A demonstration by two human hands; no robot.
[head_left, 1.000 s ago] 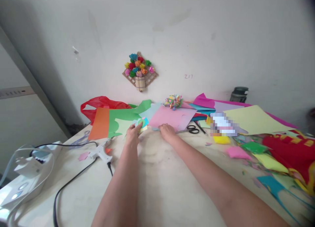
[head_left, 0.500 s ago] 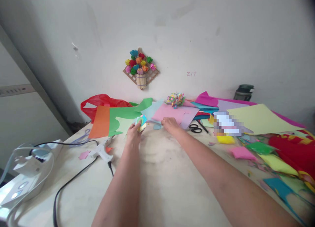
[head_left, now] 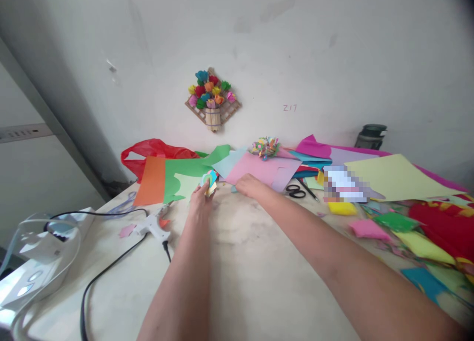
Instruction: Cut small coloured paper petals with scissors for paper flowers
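My left hand (head_left: pixel 200 195) is closed on a small bundle of cut paper pieces (head_left: pixel 212 178), blue, pale green and yellowish. Toward the back of the table, my right hand (head_left: pixel 249 185) rests low with its fingers drawn together over a small light blue paper piece (head_left: pixel 233 188). Most of that piece is covered by the fingers, and I cannot make out whether they grip it. Just behind this hand lies a pink paper sheet (head_left: pixel 264 168).
A white glue gun (head_left: pixel 151 227) with its black cord lies left, near a power strip (head_left: pixel 33 282). Scissors (head_left: pixel 295 191) and a pen (head_left: pixel 308 190) are right of my right hand. Several coloured packets, including a pink one (head_left: pixel 368 229), crowd the right side.
My right hand has moved slightly left, covering more of the light blue paper piece. My left hand keeps hold of its paper pieces. The view has shifted a little.
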